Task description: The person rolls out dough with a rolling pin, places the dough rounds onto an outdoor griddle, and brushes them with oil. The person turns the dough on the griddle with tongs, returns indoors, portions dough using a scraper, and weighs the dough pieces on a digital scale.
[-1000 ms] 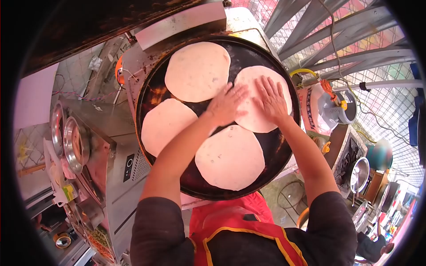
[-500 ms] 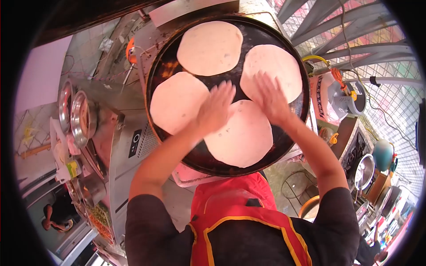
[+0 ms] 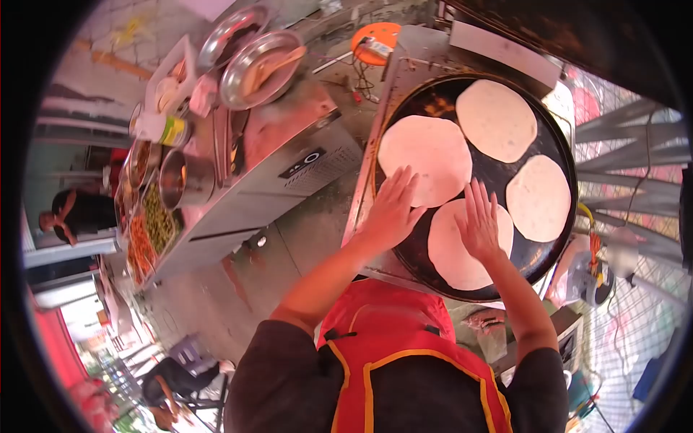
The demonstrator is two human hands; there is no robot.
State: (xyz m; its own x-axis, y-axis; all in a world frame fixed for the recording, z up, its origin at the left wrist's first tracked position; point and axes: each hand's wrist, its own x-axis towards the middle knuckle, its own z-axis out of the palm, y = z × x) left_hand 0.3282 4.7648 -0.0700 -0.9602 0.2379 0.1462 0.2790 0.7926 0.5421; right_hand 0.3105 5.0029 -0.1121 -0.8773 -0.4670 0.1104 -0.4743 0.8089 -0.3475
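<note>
Four... several pale flat dough rounds lie on a large round black griddle (image 3: pixel 498 173). My left hand (image 3: pixel 392 209) is open, its fingertips over the lower edge of the left dough round (image 3: pixel 426 148). Fingers stretched out, my right hand (image 3: pixel 480 222) lies over the near dough round (image 3: pixel 449 252); whether it presses down I cannot tell. Farther back is another dough round (image 3: pixel 498 119), and at the right side of the griddle sits one more dough round (image 3: pixel 539 197). Neither hand holds anything.
To the left stands a steel counter (image 3: pixel 267 187) with metal bowls (image 3: pixel 245 90), a pot (image 3: pixel 184 180) and a tray of chopped vegetables (image 3: pixel 155 224). An orange stool (image 3: pixel 375 40) is behind. Two other people are at the far left. Wire mesh fencing borders the right.
The view has swung left, so the griddle appears farther right. My left hand is now at the left round's lower edge, and my right hand has shifted from the right round onto the near one.
</note>
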